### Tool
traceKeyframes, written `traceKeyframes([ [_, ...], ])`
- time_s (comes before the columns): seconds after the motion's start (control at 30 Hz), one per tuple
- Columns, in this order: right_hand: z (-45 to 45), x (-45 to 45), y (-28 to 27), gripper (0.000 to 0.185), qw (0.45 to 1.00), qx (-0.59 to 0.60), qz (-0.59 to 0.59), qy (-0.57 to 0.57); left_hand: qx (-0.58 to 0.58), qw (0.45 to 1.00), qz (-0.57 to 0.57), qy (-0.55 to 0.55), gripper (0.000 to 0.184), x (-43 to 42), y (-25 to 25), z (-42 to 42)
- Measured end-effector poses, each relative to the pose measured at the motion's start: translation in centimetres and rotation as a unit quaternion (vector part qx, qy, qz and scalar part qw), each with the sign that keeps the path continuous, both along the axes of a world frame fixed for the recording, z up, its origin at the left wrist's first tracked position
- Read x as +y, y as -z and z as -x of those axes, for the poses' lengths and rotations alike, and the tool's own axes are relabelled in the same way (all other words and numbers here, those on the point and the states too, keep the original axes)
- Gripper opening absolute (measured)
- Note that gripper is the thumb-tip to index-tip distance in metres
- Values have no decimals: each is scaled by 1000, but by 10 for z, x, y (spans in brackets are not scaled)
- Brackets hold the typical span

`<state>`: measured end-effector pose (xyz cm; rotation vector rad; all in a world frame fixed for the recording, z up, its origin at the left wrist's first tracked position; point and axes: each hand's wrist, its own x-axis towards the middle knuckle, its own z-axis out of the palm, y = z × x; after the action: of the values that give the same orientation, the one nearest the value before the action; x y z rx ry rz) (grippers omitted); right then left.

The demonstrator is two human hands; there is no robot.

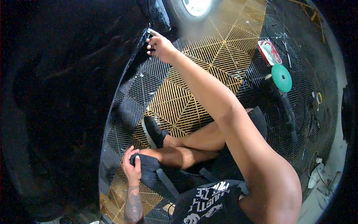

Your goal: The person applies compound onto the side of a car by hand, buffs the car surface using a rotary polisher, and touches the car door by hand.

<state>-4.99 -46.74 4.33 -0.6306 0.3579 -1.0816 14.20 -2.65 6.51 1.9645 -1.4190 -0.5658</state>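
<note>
My right hand point(160, 47) reaches out at the upper middle, at the lower edge of a large dark panel point(67, 93) that fills the left side. Its index finger is stretched toward the panel's corner and touches or nearly touches it; the other fingers are loosely curled and apart, with nothing seen in them. Lower down, my left hand point(132, 168) rests beside my bent knee in dark shorts point(149, 173), its fingers apart and holding nothing that I can see.
A polisher point(285, 104) with a green round pad point(281, 78) lies on the slatted floor point(175, 97) at right. Behind it are a red-and-white tray point(269, 53) and a yellow roll point(319, 98). A bright lamp point(197, 5) shines at the top. My shoe point(152, 130) is below centre.
</note>
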Motion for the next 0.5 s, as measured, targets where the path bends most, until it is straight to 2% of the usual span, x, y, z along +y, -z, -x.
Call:
traceKeyframes([
  [0.17,-15,5,5,67,1000,-6,7,-27,-24,1000,7,17,43,-3,-3,0],
  [0.5,-30,81,-7,74,997,-50,-15,-65,-22,1000,-4,14,43,-4,-14,10],
])
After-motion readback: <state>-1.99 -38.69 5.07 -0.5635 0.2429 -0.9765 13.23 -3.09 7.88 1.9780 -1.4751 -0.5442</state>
